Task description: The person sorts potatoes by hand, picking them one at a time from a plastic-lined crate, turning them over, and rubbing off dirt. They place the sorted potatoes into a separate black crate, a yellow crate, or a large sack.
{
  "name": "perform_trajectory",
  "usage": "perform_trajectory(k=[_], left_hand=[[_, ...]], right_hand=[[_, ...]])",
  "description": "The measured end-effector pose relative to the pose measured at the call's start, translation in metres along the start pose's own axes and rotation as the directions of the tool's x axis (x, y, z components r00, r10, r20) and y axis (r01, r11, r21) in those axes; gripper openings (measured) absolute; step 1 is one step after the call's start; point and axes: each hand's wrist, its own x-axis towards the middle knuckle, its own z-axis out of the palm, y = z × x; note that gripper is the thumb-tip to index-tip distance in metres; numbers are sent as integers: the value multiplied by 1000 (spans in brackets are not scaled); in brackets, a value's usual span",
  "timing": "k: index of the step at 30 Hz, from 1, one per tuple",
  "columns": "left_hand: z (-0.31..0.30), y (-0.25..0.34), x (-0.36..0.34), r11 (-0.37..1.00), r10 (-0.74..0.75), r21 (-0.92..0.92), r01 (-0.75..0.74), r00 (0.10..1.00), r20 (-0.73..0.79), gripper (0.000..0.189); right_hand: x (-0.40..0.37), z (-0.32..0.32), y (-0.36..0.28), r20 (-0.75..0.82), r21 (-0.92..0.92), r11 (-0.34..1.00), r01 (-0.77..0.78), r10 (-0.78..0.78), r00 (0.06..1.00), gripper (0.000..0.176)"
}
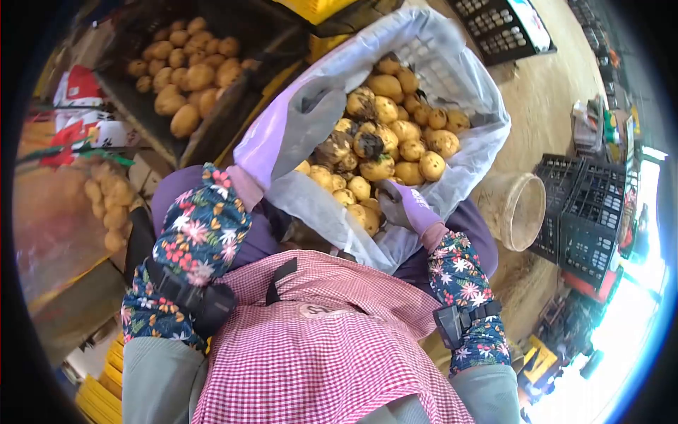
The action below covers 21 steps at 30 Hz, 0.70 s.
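Note:
A crate lined with whitish plastic [477,106] holds several potatoes [408,131], some smeared with dark soil or rot. My left hand [304,116], in a purple and grey glove, reaches over the crate's left side with its fingers stretched out beside the dark, soiled potatoes [332,150]. At the near right of the pile is my right hand [404,203], in a matching glove. Its fingers are curled down and pressed together against the potatoes near the liner's front edge; what they grip is hidden.
A dark crate [116,95] with more potatoes [187,71] stands at the upper left. On the right are a whitish bucket [519,212] and black crates [583,212]. Another black crate [498,28] lies beyond the lined one. A bag of potatoes [109,201] is at the far left.

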Motion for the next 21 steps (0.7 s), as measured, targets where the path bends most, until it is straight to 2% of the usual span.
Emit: perform_trajectory(k=[1, 2, 4, 5, 6, 7, 8, 9, 10, 12, 13, 14, 15, 16, 18, 19, 20, 21], left_hand=[[2, -7, 2, 1000, 19, 18, -20, 999, 32, 33], [4, -12, 5, 999, 36, 37, -38, 998, 55, 33], [12, -14, 21, 999, -3, -32, 5, 997, 73, 33], [16, -6, 3, 998, -51, -18, 52, 997, 66, 34], [19, -3, 2, 993, -112, -26, 114, 992, 63, 34], [20, -5, 1, 991, -126, -31, 128, 990, 60, 34], [19, -9, 1, 991, -127, -41, 131, 989, 81, 35], [19, -12, 2, 991, -121, -50, 127, 987, 102, 36], [18, -13, 4, 992, -112, -53, 117, 989, 94, 36], [12, -12, 4, 993, -118, 22, 117, 984, 132, 37], [11, -11, 4, 992, -123, 59, 115, 982, 146, 38], [10, -15, 4, 993, -107, 61, 99, 985, 136, 38], [9, -22, 4, 997, -71, 47, 66, 991, 110, 35], [8, -29, 6, 999, -32, 35, 28, 995, 92, 33], [8, -31, 1, 999, -41, 31, 37, 990, 137, 37], [9, -26, -9, 996, -42, 88, 26, 981, 192, 45], [13, -26, -15, 990, -42, 141, 9, 971, 236, 53], [17, -33, -18, 969, 127, 161, -185, 940, 317, 69]], right_hand=[[4, -1, -1, 84, 29, 999, -35, 32, 996, 44], [10, 3, 2, 106, 37, 998, -46, 42, 994, 44], [25, 6, -1, 389, 173, 982, 78, -140, 910, 45], [11, 25, -16, 316, -38, 971, 236, -213, 925, 59], [12, 35, -21, 333, -28, 972, 234, -212, 919, 59], [16, 45, -23, 358, -252, 929, 270, -170, 918, 65], [19, 52, -26, 368, -467, 831, 303, -129, 921, 70], [21, 55, -29, 371, -497, 817, 292, -104, 923, 80], [23, 52, -21, 369, -506, 810, 295, -106, 923, 80], [29, 37, -1, 353, -121, 956, 266, -209, 912, 80], [30, 16, -3, 371, 117, 988, 104, -141, 918, 81], [19, 0, -11, 234, 453, 891, 24, -144, 961, 78], [9, -21, -20, 233, 709, 696, -113, -80, 969, 73], [1, -38, -29, 247, 886, 409, -217, -21, 969, 69], [-8, -45, -21, 208, 977, -1, -215, -244, 947, 65], [-23, -45, -41, 135, 988, -52, -142, -118, 984, 65], [-24, -42, -49, 70, 986, -146, -84, -95, 993, 67], [-25, -38, -48, 49, 981, -181, -69, -110, 993, 68]])
